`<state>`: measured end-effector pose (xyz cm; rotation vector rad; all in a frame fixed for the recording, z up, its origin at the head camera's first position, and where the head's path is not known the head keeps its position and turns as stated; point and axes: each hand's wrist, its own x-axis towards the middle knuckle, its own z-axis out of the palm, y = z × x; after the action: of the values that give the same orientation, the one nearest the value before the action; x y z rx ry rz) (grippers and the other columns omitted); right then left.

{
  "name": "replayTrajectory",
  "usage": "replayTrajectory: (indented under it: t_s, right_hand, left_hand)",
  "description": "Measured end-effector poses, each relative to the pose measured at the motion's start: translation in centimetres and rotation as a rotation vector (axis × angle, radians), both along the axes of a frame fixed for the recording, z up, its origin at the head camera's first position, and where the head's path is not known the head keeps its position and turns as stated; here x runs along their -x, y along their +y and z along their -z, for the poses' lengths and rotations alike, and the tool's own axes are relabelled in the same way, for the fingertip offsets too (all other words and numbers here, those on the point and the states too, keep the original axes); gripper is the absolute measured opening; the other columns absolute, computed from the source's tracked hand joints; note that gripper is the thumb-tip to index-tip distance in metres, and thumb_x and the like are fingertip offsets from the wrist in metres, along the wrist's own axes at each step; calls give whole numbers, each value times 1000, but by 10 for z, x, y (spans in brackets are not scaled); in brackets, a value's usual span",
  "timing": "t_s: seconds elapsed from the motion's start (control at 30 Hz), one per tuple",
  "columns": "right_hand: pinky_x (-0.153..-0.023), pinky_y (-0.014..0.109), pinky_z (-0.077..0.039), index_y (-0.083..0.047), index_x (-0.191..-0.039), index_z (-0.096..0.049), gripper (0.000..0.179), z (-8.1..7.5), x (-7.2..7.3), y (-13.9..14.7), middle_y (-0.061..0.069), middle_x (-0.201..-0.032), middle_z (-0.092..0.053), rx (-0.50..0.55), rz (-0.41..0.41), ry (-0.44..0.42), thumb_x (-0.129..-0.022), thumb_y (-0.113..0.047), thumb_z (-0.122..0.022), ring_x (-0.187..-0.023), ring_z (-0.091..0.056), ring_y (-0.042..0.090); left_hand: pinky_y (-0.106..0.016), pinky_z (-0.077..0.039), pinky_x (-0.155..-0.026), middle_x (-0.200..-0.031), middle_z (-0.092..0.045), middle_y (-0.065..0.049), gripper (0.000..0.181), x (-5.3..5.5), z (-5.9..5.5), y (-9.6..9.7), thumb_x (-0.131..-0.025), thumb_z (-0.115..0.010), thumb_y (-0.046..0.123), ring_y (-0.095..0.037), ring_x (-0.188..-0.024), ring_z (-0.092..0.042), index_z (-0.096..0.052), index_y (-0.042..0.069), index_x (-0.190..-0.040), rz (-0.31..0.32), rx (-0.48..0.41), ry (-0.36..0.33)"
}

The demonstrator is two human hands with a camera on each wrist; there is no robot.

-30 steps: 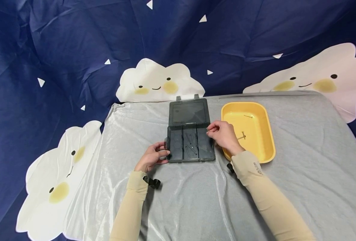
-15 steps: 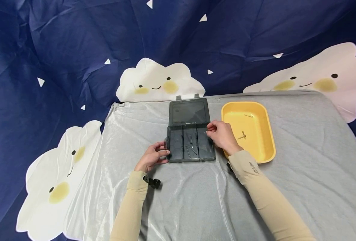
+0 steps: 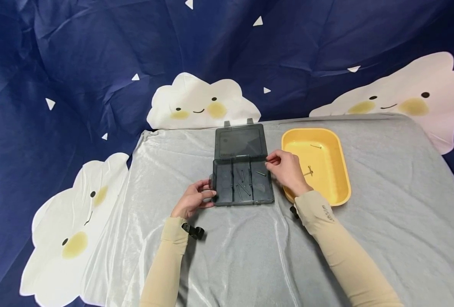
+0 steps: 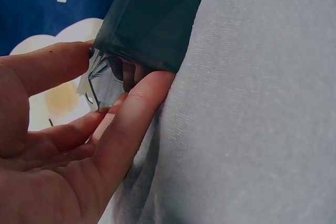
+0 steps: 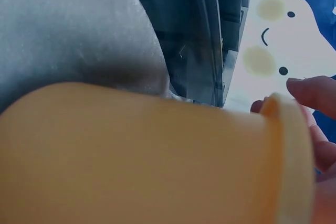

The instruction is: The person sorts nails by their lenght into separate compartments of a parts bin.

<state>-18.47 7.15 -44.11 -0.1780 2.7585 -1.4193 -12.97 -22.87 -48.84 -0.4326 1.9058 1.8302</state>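
Note:
A dark see-through compartment box (image 3: pixel 223 183) lies on the grey cloth with its lid (image 3: pixel 240 140) folded back. My left hand (image 3: pixel 192 199) grips its left side, thumb at the near corner; the left wrist view shows this thumb (image 4: pixel 139 100) against the box. Several thin screws (image 3: pixel 244 190) rest in the middle compartment. One more screw (image 3: pixel 261 173) lies in the right compartment. My right hand (image 3: pixel 287 172) hovers at the box's right edge, fingers loosely bent with nothing in them. In the right wrist view, thumb and fingers (image 5: pixel 315 95) stand apart.
A yellow tray (image 3: pixel 345 170) stands right of the box, partly under my right forearm. Inside it lie a couple of crossed screws (image 3: pixel 309 172) and a single one (image 3: pixel 316 146) farther back. A blue curtain (image 3: pixel 96 51) with clouds hangs behind the cloth-covered table.
My right hand has let go of a screw, which now lies in the right compartment, and has drawn slightly back to the right. The left hand keeps its grip.

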Motion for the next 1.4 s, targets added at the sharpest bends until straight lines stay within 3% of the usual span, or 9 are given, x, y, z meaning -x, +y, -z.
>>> replayTrajectory:
  t_s: [0.2, 0.6, 0.77, 1.4]
  right_hand:
    - [-73, 30, -53, -1, -99, -69, 16, -5, -1, 5, 15, -92, -71, 20, 19, 10, -87, -12, -66, -82, -66, 25]
    - [-65, 7, -41, -2, -102, -68, 19, -18, -7, 32, 12, -89, -66, 84, 133, 68, -88, -14, -63, -74, -53, 7]
    - [-66, 6, -41, -2, -102, -68, 19, -19, -9, 46, 12, -91, -66, 79, 169, 74, -89, -15, -63, -73, -52, 0]
    - [-65, 11, -41, -2, -104, -68, 21, -12, -12, 65, 10, -92, -66, 23, 213, 28, -90, -17, -62, -73, -50, 3]
  left_hand:
    - [-30, -61, -70, -131, -52, -16, 60, 1, 0, -1, -88, -65, -2, -14, -93, -65, -42, 5, -143, 1, -3, -8]
    - [-30, -61, -69, -127, -52, -13, 59, -1, -2, -1, -87, -64, -2, -14, -91, -66, -43, 5, -142, -15, -7, -11]
    - [-30, -61, -69, -128, -51, -14, 59, -1, -2, -2, -88, -64, -2, -14, -91, -65, -42, 5, -142, -10, -6, -9]
    - [-29, -61, -68, -130, -50, -15, 60, -1, -2, 1, -88, -64, -3, -13, -90, -66, -41, 4, -143, -7, -10, -10]
